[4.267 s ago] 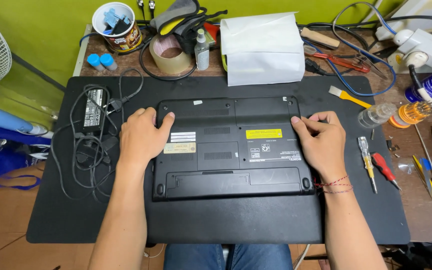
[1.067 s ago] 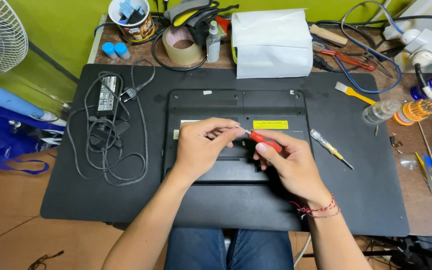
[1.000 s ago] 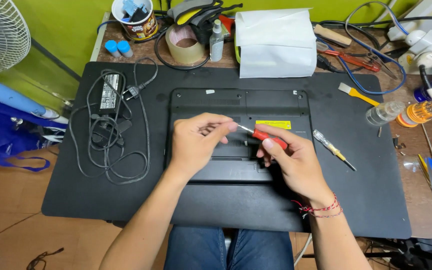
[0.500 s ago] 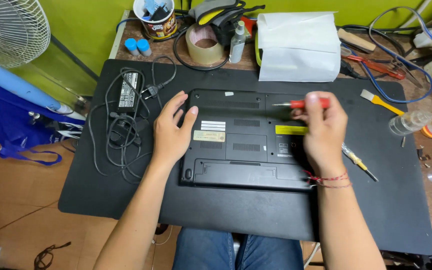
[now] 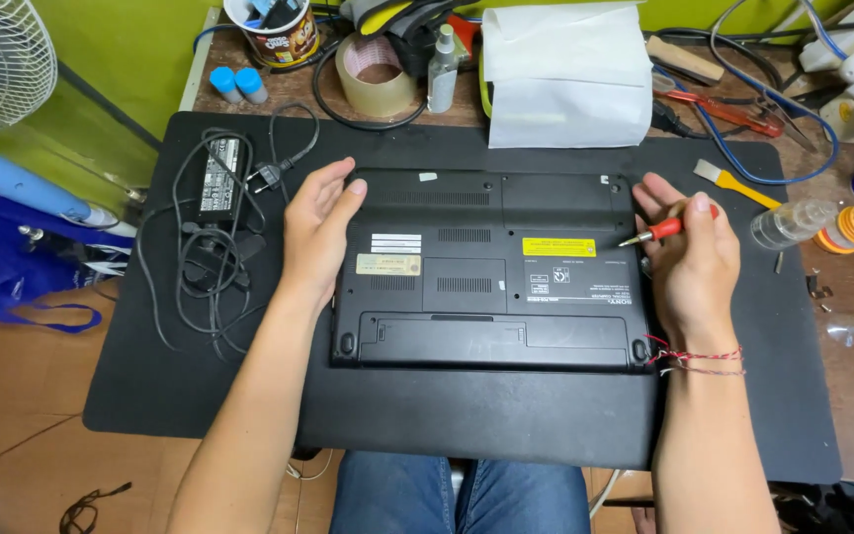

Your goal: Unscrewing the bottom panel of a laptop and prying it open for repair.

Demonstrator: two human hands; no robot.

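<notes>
**Single head camera, steep look down at the table**

One view only, worn on the person's head, so nothing is shared with a second view. It faces forward and steeply down over the table, close enough that both forearms enter from the bottom edge. The black mat fills most of the width, with the upturned laptop near centre. The left hand and right hand sit mid-frame. The top edge reaches the green wall; the floor shows at lower left and jeans-clad knees at bottom centre.
</notes>
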